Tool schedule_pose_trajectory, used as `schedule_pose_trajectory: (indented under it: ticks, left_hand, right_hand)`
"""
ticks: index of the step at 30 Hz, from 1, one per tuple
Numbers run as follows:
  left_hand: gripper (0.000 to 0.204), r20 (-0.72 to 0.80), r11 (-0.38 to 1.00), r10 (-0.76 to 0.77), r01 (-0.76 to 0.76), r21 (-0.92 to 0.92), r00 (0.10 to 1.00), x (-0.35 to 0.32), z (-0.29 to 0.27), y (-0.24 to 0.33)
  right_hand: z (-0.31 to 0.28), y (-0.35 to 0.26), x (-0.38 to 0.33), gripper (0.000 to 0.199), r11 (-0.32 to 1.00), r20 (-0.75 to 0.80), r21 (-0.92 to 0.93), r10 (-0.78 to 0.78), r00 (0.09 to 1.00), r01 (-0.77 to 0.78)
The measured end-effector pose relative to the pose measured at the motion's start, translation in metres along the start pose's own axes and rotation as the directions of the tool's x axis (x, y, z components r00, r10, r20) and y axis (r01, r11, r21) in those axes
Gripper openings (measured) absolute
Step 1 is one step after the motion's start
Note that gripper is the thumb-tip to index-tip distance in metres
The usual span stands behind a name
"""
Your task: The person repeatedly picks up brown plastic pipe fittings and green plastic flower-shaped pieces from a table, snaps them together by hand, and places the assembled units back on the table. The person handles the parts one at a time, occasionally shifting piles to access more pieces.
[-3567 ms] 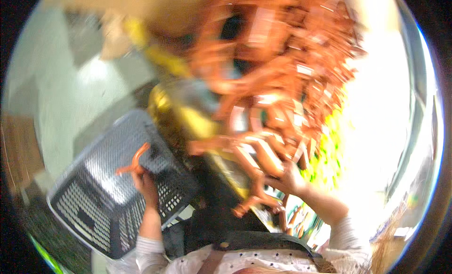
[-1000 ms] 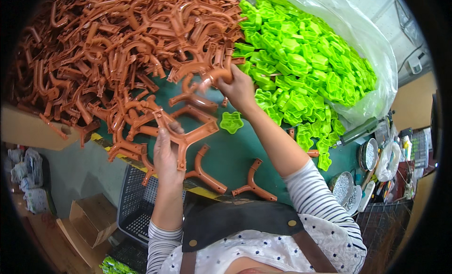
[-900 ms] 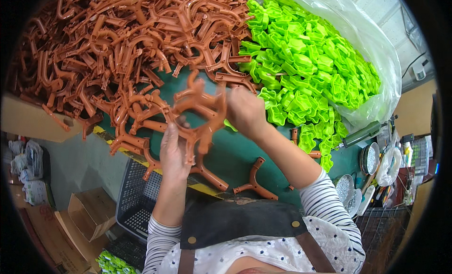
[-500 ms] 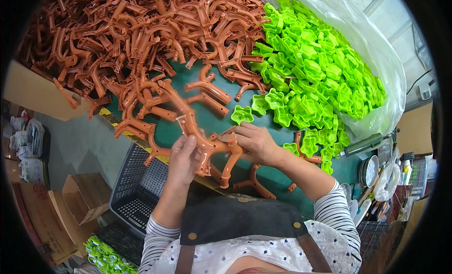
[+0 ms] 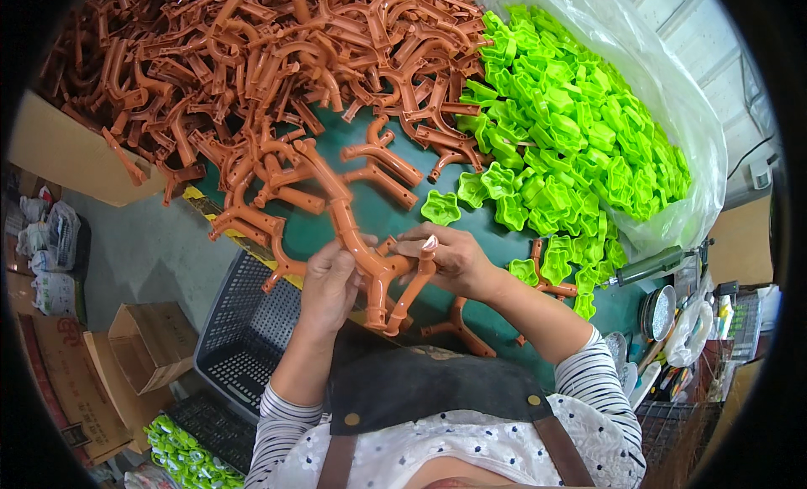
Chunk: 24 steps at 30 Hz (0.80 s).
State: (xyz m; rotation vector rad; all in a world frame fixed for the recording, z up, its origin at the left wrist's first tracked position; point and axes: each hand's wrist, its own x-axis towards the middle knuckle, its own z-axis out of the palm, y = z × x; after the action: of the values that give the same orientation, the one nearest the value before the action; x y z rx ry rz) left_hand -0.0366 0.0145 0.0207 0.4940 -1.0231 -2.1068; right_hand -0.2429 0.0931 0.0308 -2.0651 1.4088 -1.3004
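Between my two hands is an assembly of brown plastic branch pieces (image 5: pixel 376 266), held up over the near edge of the green table. My left hand (image 5: pixel 329 280) has its fingers closed around the lower left side of it. From the right, my right hand (image 5: pixel 448 258) pinches a forked part of the assembly, its fingertips partly hidden behind the plastic. The long upper branch reaches away toward loose brown branch pieces (image 5: pixel 382 165) lying on the table. A single green star-shaped plastic piece (image 5: pixel 441 207) lies just beyond my right hand.
A big heap of brown branch pieces (image 5: pixel 252 60) fills the far left, beside a green heap (image 5: pixel 580 119) spilling from a clear plastic bag (image 5: pixel 702 111). A power screwdriver (image 5: pixel 651 266) lies at the right. Below the table's left edge stands a dark perforated basket (image 5: pixel 239 338), near cardboard boxes (image 5: pixel 155 346).
The held assembly has turned slightly, its right-hand branch now showing an end near my right fingers. Both hands keep their grip in nearly the same place. The whole view has shifted a little.
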Motion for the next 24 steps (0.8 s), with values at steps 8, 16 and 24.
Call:
schedule_pose_trajectory:
  ticks: [8,16,24]
  left_hand:
    - [0.044,0.056,1.000,0.015,-0.016,0.022,0.998,-0.002,-0.003,0.001]
    - [0.047,0.006,0.992,0.062,-0.062,0.108,0.998,-0.005,0.001,0.003]
    - [0.042,0.015,0.939,0.085,-0.085,0.334,0.996,-0.003,0.015,0.013]
  right_hand:
    - [-0.008,0.004,-0.002,0.042,0.978,0.186,0.107,0.155,0.970,-0.177]
    - [-0.006,0.005,-0.004,0.042,0.973,0.173,0.115,0.178,0.969,-0.200]
    - [-0.013,0.002,-0.002,0.041,0.989,0.225,0.125,0.050,0.973,-0.080]
